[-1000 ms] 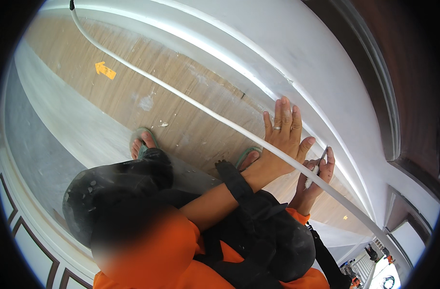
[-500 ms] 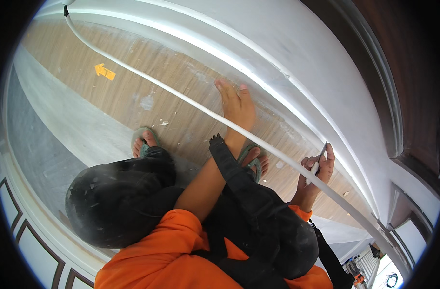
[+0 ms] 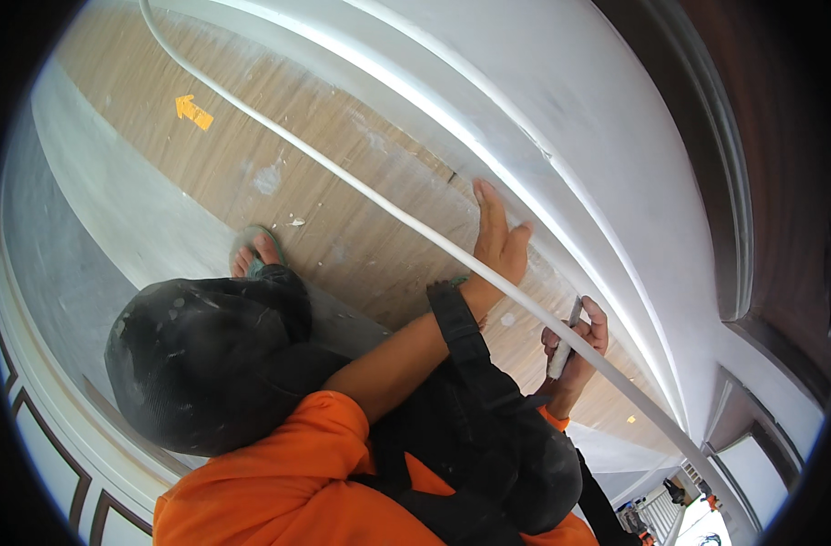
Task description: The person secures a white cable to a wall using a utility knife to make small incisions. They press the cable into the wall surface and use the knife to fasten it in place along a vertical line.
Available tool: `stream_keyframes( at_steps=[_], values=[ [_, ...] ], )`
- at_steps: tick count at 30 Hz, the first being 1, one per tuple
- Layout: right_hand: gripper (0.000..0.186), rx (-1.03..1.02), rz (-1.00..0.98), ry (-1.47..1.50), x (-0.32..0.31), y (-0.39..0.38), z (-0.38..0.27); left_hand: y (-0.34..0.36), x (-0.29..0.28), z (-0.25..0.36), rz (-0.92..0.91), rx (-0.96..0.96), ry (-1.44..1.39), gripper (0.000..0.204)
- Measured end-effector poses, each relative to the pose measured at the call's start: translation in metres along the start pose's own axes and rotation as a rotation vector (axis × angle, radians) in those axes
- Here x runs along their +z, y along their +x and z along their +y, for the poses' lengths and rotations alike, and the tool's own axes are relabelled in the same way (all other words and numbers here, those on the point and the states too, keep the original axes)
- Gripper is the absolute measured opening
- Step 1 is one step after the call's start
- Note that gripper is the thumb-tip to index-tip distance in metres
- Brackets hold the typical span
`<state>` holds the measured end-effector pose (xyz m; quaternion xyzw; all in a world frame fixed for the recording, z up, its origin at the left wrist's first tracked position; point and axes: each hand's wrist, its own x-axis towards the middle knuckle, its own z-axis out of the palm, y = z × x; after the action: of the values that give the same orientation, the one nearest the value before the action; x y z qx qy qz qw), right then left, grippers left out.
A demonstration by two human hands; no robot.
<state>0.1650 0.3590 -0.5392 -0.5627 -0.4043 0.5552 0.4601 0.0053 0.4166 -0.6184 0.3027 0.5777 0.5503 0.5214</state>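
My left hand (image 3: 503, 244) reaches toward the white baseboard (image 3: 579, 214), its fingers stretched and apart, holding nothing. It is close to the line where the board meets the wood-look floor; I cannot tell whether the fingertips touch. Farther right, my right hand (image 3: 575, 364) is closed around a small putty knife (image 3: 559, 360) with a flat grey blade and a pale, smeared handle. The blade points up toward the baseboard, and part of the grip is hidden by my fingers. A long white tube (image 3: 379, 200) crosses in front of both hands.
The wood-look floor (image 3: 324, 223) carries white smudges, small crumbs and an orange arrow sticker (image 3: 194, 112). My sandalled foot (image 3: 258, 252) stands at left, beside my bent knee (image 3: 206, 364). Dark-framed panels (image 3: 47, 437) line the lower left. A dark frame (image 3: 707, 136) rises at right.
My left hand has moved right, closer to the baseboard and to my right hand. My right hand, still on the putty knife, appears slightly lower and farther left as the view shifts.
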Motion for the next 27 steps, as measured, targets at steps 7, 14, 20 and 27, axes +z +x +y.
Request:
stream_keyframes(
  at_steps=[7, 14, 20, 27],
  values=[
    [0.048, -0.053, -0.039, 0.039, -0.002, -0.002, 0.000, 0.029, -0.015, 0.003, 0.164, 0.027, -0.074, 0.083],
    [0.049, -0.038, -0.027, 0.050, 0.003, 0.000, -0.001, -0.003, 0.009, -0.011, -0.066, -0.129, 0.148, 0.087],
    [0.048, -0.067, -0.042, 0.061, 0.003, 0.000, -0.003, 0.010, 0.009, 0.000, 0.022, -0.296, 0.039, 0.083],
    [0.048, -0.066, -0.042, 0.041, 0.006, 0.002, -0.005, 0.040, -0.023, 0.002, 0.058, -0.426, -0.078, 0.078]
  ],
)
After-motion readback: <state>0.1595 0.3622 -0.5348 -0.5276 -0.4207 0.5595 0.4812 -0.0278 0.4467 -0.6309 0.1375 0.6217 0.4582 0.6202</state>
